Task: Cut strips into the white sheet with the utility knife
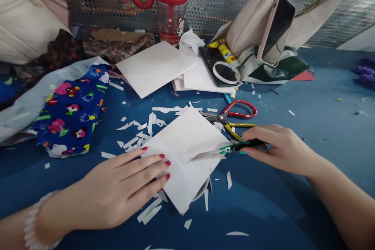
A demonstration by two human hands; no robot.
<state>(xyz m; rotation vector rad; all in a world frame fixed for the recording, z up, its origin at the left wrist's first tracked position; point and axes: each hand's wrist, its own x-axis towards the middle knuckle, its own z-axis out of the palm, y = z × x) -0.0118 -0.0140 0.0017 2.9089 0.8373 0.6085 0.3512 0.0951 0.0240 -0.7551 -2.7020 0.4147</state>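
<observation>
A square sheet of white paper (178, 136) lies at an angle in front of me, with a faint crease across it. Flat on its left corner rests my left hand (117, 191), fingers stretched out. My right hand (278, 146) grips a green and black utility knife (237, 147), its blade over the right part of the paper; whether it touches the sheet I cannot tell. Part of a round grey rim (202, 191) shows under the lower edge. Red- and yellow-handled scissors (224, 117) lie just beyond the paper, and white paper scraps (149, 125) are scattered around.
Folded white paper (155, 68) lies farther back, beside a dark phone (215, 64) with a white tape ring (225, 72) and yellow glue sticks (227, 52). A second phone (277, 31) leans upright. A lidded cup (172, 8) and a blue patterned cloth (74, 111) stand left of these.
</observation>
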